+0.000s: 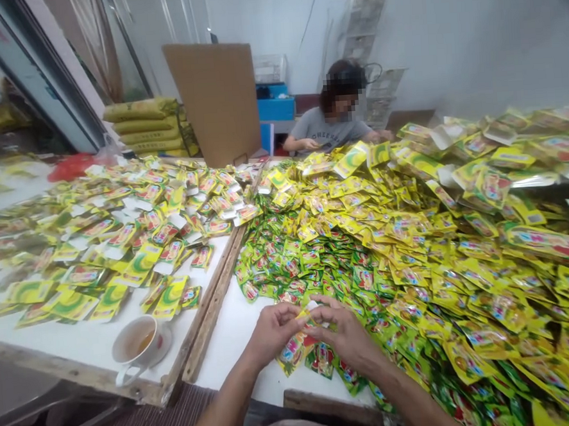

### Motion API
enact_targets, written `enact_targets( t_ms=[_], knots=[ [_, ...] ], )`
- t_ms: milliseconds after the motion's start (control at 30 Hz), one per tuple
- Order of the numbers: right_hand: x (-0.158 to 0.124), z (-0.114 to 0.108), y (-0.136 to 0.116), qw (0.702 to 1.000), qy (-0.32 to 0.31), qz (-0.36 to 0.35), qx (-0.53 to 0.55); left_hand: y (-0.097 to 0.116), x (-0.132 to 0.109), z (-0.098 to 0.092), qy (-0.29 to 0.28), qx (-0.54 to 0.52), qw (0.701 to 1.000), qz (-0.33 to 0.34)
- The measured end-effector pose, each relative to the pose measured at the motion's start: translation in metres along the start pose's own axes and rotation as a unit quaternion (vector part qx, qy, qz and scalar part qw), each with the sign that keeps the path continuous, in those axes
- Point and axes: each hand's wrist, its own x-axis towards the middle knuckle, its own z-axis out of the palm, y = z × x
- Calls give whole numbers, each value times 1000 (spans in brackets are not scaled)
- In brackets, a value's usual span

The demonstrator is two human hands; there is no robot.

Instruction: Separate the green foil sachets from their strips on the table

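Note:
Near the front edge of the white table, my left hand (276,329) pinches one side of a small yellow carton (302,317) with a white flap. My right hand (346,331) grips the other side, fingers curled around it and hiding much of it. Just below the hands lie a yellow sachet (290,359) and a green sachet (319,360); whether the yellow one touches the carton I cannot tell. Beyond my fingers spreads a heap of green sachets (311,256), running into a large pile of yellow sachets (422,256) on the right.
Many yellow-and-green cartons (143,263) with white flaps cover the left table. A cup of brown drink (137,347) stands at its near corner. Wooden edging (217,300) divides the tables. Across from me sits a person (330,123) beside a cardboard sheet (215,101); flat cartons (546,242) lie far right.

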Motion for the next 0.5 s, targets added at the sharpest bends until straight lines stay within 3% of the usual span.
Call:
enact_targets(
  t_ms=[67,133,267,367,433,500],
  knots=[
    [3,1,-1,997,-56,-22,48,4,-1,0,3,-19,1000,-11],
    [8,1,0,994,-73,-34,71,8,-2,1,3,-37,999,-15],
    [21,7,6,996,-2,-23,90,9,0,1,-30,30,999,24],
    [30,13,10,993,61,-38,93,18,10,-19,-27,150,988,14],
    [34,11,11,990,115,-58,64,39,22,-48,47,234,971,0],
    [37,3,13,986,150,-63,20,72,38,-86,213,327,920,20]
  ],
)
